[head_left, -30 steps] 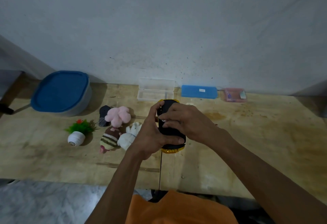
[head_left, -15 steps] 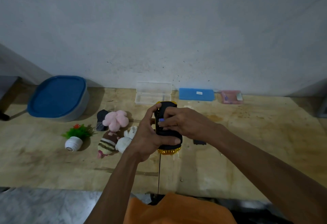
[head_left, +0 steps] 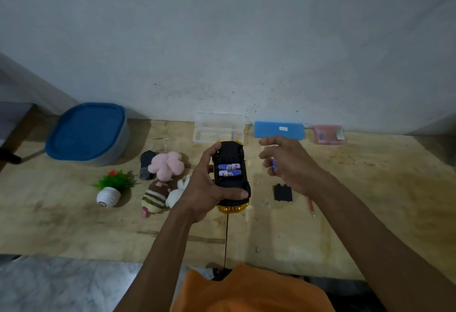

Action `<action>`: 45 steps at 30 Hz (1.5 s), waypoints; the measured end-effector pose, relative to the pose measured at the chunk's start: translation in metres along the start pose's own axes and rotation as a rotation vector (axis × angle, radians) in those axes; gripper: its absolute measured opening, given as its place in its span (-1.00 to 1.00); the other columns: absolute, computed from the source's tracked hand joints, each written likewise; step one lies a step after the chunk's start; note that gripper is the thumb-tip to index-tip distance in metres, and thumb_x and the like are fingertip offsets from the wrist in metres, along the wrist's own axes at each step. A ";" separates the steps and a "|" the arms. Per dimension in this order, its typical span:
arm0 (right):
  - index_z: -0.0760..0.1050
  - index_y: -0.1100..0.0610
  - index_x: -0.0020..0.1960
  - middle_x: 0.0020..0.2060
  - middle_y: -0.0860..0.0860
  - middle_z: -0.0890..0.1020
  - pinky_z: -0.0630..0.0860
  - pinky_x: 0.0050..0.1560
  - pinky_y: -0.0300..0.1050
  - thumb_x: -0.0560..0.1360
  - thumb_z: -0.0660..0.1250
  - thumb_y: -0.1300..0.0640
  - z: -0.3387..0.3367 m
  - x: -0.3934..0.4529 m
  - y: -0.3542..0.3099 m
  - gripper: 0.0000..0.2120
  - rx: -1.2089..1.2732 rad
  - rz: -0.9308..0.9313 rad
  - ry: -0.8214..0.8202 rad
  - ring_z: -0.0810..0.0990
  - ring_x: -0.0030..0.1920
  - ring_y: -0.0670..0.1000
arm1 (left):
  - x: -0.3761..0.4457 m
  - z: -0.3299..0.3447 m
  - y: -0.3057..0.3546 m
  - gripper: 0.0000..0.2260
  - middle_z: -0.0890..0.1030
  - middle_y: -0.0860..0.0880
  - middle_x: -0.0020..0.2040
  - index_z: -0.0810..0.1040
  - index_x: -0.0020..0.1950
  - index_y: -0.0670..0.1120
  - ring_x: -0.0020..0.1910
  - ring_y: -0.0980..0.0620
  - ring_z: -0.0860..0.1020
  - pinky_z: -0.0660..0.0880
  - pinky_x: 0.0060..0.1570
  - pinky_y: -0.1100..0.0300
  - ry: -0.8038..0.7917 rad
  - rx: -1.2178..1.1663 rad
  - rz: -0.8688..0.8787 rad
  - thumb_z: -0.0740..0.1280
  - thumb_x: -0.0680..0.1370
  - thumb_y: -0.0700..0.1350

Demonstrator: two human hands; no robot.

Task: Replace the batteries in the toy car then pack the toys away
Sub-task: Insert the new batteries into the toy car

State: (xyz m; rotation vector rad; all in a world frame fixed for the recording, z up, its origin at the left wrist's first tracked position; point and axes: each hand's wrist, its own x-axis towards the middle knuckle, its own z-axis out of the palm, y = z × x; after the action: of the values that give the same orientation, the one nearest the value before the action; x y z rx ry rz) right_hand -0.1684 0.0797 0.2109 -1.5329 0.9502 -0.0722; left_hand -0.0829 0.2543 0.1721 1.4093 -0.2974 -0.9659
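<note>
The left hand (head_left: 209, 186) grips the upturned toy car (head_left: 232, 176) at frame centre; the right hand (head_left: 286, 163), just right, apparently pinches a battery (head_left: 273, 163).

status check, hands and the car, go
Left hand grips upturned toy car, two batteries seated in open bay. Right hand off to the side, pinching a small blue item. Battery cover on table. Nothing blocking.

left hand (head_left: 206, 187) grips toy car (head_left: 232, 178) | 2 batteries (head_left: 230, 169) seated | right hand (head_left: 287, 163) pinches battery
</note>
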 end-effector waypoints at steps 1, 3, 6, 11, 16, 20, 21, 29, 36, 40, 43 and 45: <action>0.51 0.15 0.26 0.04 0.13 0.59 0.56 -0.10 -0.14 0.62 0.15 0.34 -0.002 -0.002 -0.002 -0.71 0.196 0.118 -0.040 0.60 -0.04 0.02 | -0.001 0.000 -0.001 -0.07 0.54 -0.04 0.19 0.39 0.36 0.19 0.02 -0.10 0.67 0.65 -0.14 0.04 0.001 -0.004 0.003 0.55 0.21 -0.55; 0.47 0.23 0.29 0.12 0.24 0.58 0.60 -0.02 -0.11 0.57 0.13 0.48 -0.004 -0.008 -0.004 -0.63 0.507 0.220 -0.086 0.63 0.05 0.09 | -0.001 0.001 -0.003 -0.08 0.55 -0.03 0.19 0.38 0.34 0.21 -0.03 -0.03 0.69 0.65 -0.17 0.09 0.004 0.004 0.007 0.55 0.22 -0.55; 0.42 0.31 0.30 0.18 0.30 0.59 0.64 -0.01 -0.06 0.58 0.18 0.48 -0.004 -0.016 0.000 -0.69 0.774 0.239 -0.133 0.67 0.10 0.14 | -0.001 0.004 -0.005 -0.09 0.57 -0.01 0.16 0.39 0.34 0.19 -0.09 0.05 0.70 0.64 -0.20 0.12 0.007 0.005 0.010 0.55 0.22 -0.55; 0.49 0.25 0.22 0.10 0.18 0.67 0.68 -0.16 0.03 0.58 0.28 0.37 0.001 -0.022 0.006 -0.78 0.811 0.257 -0.130 0.73 0.00 0.11 | -0.001 0.005 -0.005 -0.09 0.55 -0.03 0.20 0.41 0.31 0.22 -0.04 0.00 0.69 0.65 -0.17 0.09 0.001 -0.006 0.021 0.54 0.21 -0.56; 0.57 0.18 0.13 0.02 0.13 0.71 0.64 -0.04 -0.05 0.53 0.40 0.28 0.011 -0.026 0.010 -0.82 0.628 0.100 0.001 0.72 0.03 0.04 | -0.004 0.007 0.000 -0.10 0.54 -0.03 0.20 0.39 0.31 0.23 -0.04 0.00 0.69 0.65 -0.16 0.08 -0.004 -0.006 0.036 0.53 0.23 -0.56; 0.64 0.13 0.02 -0.14 -0.01 0.74 0.56 -0.19 -0.28 0.46 0.51 0.21 0.020 -0.028 0.016 -0.85 0.335 -0.155 0.114 0.68 -0.12 -0.13 | -0.006 0.009 0.001 -0.07 0.50 -0.09 0.24 0.37 0.34 0.23 -0.06 0.01 0.70 0.65 -0.16 0.09 0.006 0.011 0.052 0.55 0.22 -0.54; 0.64 0.16 0.01 -0.16 0.02 0.74 0.58 -0.20 -0.30 0.44 0.53 0.22 0.023 -0.029 0.019 -0.84 0.311 -0.202 0.113 0.69 -0.14 -0.12 | -0.007 0.009 0.001 -0.07 0.51 -0.09 0.24 0.37 0.34 0.23 -0.06 0.01 0.70 0.64 -0.16 0.09 0.007 0.011 0.058 0.55 0.22 -0.54; 0.69 0.08 -0.07 -0.23 -0.09 0.72 0.58 -0.17 -0.29 0.36 0.59 0.13 0.028 -0.027 0.040 -0.83 -0.105 -0.393 0.160 0.65 -0.21 -0.16 | -0.011 0.008 0.004 -0.07 0.59 0.04 0.12 0.34 0.38 0.17 -0.09 0.03 0.70 0.64 -0.17 0.15 0.006 0.032 0.083 0.52 0.24 -0.57; 0.71 0.09 -0.13 -0.27 -0.07 0.72 0.54 -0.27 -0.34 0.36 0.60 0.09 0.030 -0.028 0.051 -0.86 -0.083 -0.365 0.159 0.66 -0.26 -0.16 | -0.011 0.008 0.003 -0.04 0.58 0.02 0.14 0.32 0.43 0.14 -0.04 0.02 0.70 0.64 -0.17 0.12 -0.028 0.033 0.070 0.52 0.23 -0.58; 0.72 0.09 -0.11 -0.24 -0.06 0.67 0.46 -0.24 -0.41 0.39 0.57 0.07 0.033 -0.027 0.052 -0.87 -0.215 -0.462 0.131 0.60 -0.27 -0.18 | -0.011 0.011 0.002 -0.03 0.69 0.23 -0.05 0.29 0.46 0.11 -0.07 0.07 0.70 0.64 -0.17 0.14 -0.060 0.074 0.075 0.52 0.24 -0.58; 0.70 0.06 0.03 -0.17 -0.05 0.59 0.38 -0.20 -0.41 0.43 0.54 0.04 0.030 -0.027 0.049 -0.80 -0.383 -0.531 0.083 0.51 -0.23 -0.20 | -0.011 0.009 0.001 -0.03 0.68 0.24 -0.04 0.28 0.47 0.09 -0.03 0.05 0.70 0.64 -0.15 0.14 -0.074 0.082 0.074 0.51 0.24 -0.59; 0.68 0.02 0.12 -0.12 -0.02 0.55 0.35 -0.17 -0.38 0.45 0.51 0.01 0.028 -0.026 0.045 -0.74 -0.471 -0.560 0.023 0.46 -0.18 -0.18 | -0.011 0.009 0.001 -0.02 0.66 0.12 0.06 0.28 0.49 0.08 0.00 0.00 0.69 0.64 -0.14 0.12 -0.072 0.073 0.070 0.50 0.24 -0.59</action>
State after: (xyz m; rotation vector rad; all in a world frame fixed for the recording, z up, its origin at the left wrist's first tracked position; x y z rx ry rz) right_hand -0.1930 0.1228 0.1787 -2.2084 0.5464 -0.2802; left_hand -0.0950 0.2560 0.1789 1.4228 -0.4361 -0.9576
